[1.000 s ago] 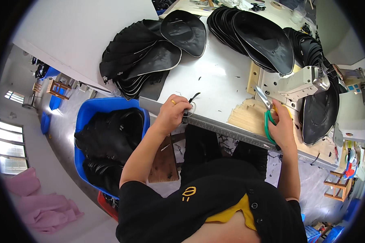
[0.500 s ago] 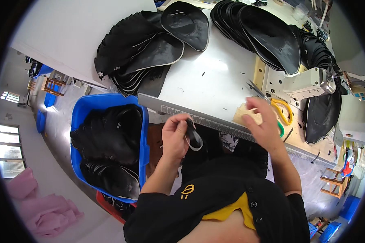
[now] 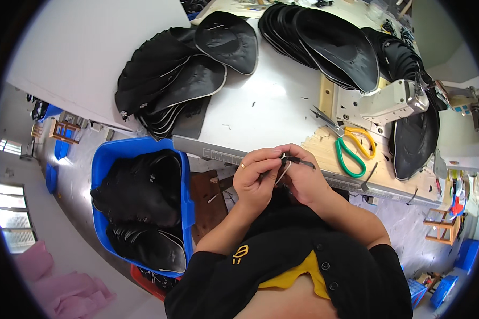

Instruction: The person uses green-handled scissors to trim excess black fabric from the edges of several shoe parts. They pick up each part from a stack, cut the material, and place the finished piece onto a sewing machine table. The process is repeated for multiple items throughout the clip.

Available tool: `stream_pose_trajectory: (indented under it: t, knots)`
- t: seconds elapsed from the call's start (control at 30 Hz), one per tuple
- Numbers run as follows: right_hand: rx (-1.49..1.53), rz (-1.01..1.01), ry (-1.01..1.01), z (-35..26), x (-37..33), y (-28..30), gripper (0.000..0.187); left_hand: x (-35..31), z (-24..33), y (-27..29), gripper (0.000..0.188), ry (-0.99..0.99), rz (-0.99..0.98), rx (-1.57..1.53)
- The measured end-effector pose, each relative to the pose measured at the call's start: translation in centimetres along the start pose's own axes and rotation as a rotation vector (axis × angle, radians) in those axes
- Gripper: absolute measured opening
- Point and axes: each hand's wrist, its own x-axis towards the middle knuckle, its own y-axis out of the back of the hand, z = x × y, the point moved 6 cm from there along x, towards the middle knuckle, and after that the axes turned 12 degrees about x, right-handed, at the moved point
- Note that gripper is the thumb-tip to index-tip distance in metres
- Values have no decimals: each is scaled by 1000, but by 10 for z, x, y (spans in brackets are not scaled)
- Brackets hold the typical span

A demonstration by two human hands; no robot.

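My left hand (image 3: 258,178) and my right hand (image 3: 302,178) meet just below the table's front edge and both pinch a small black strap piece (image 3: 292,160) with a thin pale loop. A ring shows on a left finger. The scissors (image 3: 350,146), with yellow and green handles, lie on the wooden board (image 3: 316,146) to the right of my hands, untouched. The white sewing machine (image 3: 388,103) stands beyond them, with a black shaped piece (image 3: 415,138) under its head.
Stacks of black shaped pieces (image 3: 175,85) lie on the white table (image 3: 271,101), with several more fanned out at the back (image 3: 330,45). A blue bin (image 3: 104,159) full of black pieces stands on the floor to my left. Pink cloth (image 3: 58,290) lies lower left.
My right hand left the scissors on the board and came to my left hand. Both hands now hold the small strap piece together in front of my body.
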Motion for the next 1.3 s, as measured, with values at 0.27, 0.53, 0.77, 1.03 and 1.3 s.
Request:
stream_pose_trajectory:
  t: [0.27,0.53,0.77,1.03,1.3]
  knots:
    - [203,51,-12,-4,-24,15,23,-2,6,-13,17,-161,-193,111]
    - [-295,100,226,-30,-30,25,9,-16,30,-22,23,-165,-241,-29]
    - [-817,18,698,-55,-47,11,14,-15,44,-24,19,-222,-277,27]
    - [-1138,171,1062,-103,-108,20,27,-2,16,-26,28,6,-291,194]
    - [-1198,641,905,-161,-212,112,17,3,-25,-48,15,250,-405,-46]
